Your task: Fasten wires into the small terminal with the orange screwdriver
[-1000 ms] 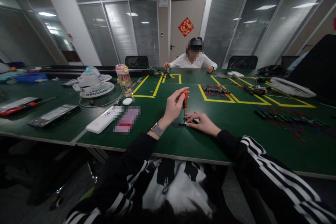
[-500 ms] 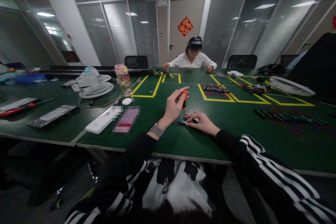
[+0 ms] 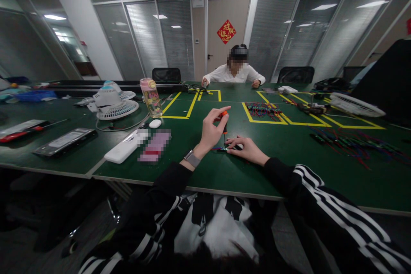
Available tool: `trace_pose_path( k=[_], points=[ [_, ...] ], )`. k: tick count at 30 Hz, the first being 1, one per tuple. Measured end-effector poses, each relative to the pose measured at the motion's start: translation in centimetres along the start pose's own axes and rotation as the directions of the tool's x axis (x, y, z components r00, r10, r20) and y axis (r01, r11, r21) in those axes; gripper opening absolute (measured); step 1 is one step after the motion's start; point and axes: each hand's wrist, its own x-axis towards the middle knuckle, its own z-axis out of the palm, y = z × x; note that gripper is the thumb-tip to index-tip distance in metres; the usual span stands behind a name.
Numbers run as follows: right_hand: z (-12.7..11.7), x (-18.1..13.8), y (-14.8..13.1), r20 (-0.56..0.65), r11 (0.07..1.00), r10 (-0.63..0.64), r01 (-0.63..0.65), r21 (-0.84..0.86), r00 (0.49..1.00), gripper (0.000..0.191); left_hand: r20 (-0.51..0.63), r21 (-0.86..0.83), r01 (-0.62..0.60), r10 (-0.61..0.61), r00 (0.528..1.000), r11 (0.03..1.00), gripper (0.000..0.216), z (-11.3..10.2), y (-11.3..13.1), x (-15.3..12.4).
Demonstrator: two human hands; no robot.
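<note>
My left hand [image 3: 213,127] grips the orange and black handle of a screwdriver [image 3: 225,129], which stands upright with its shaft pointing down. The tip meets a small circuit board [image 3: 222,149] with thin wires, lying on the green table [image 3: 189,167]. From the right, the fingers of my right hand [image 3: 247,150] hold the board's end down. Part of the board is hidden under those fingers.
Wired boards lie in a taped rectangle [image 3: 263,111], with another pile [image 3: 359,141] at right. To the left are a white power bank [image 3: 123,149], a pink bottle [image 3: 150,97], a fan [image 3: 117,105] and a hard drive [image 3: 66,141]. A person [image 3: 236,70] sits opposite.
The fingers of my left hand have turned slightly around the screwdriver handle. My right hand and the board stay in place. The person opposite has shifted a hand a little.
</note>
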Motion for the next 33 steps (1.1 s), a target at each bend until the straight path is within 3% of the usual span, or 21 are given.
trace_pose_path(
  k=[5, 10, 17, 26, 33],
  points=[
    [-0.04, 0.00, -0.01, 0.007, 1.000, 0.002, -0.002, -0.002, 1.000, 0.015, 0.003, 0.032, -0.013, 0.013, 1.000, 0.999, 0.026, 0.00, 0.06, -0.04],
    [-0.09, 0.01, 0.01, 0.005, 1.000, -0.008, 0.008, 0.000, 1.000, 0.015, 0.056, -0.064, 0.002, 0.002, 0.998, 0.998, 0.034, 0.11, -0.06, -0.02],
    [-0.21, -0.02, -0.33, 0.019, 1.000, -0.012, 0.012, -0.008, 1.000, 0.016, -0.045, 0.045, -0.032, 0.034, 0.998, 0.998, 0.035, 0.26, -0.18, -0.02],
    [-0.18, 0.00, -0.06, 0.008, 1.000, -0.027, 0.027, -0.013, 1.000, 0.014, -0.012, -0.044, 0.028, -0.029, 1.000, 0.999, 0.032, 0.05, -0.02, 0.14],
    [-0.20, 0.00, -0.18, 0.015, 1.000, -0.022, 0.022, -0.018, 1.000, 0.015, -0.051, 0.053, -0.010, 0.013, 0.999, 0.999, 0.026, 0.08, -0.01, 0.03]
  ],
)
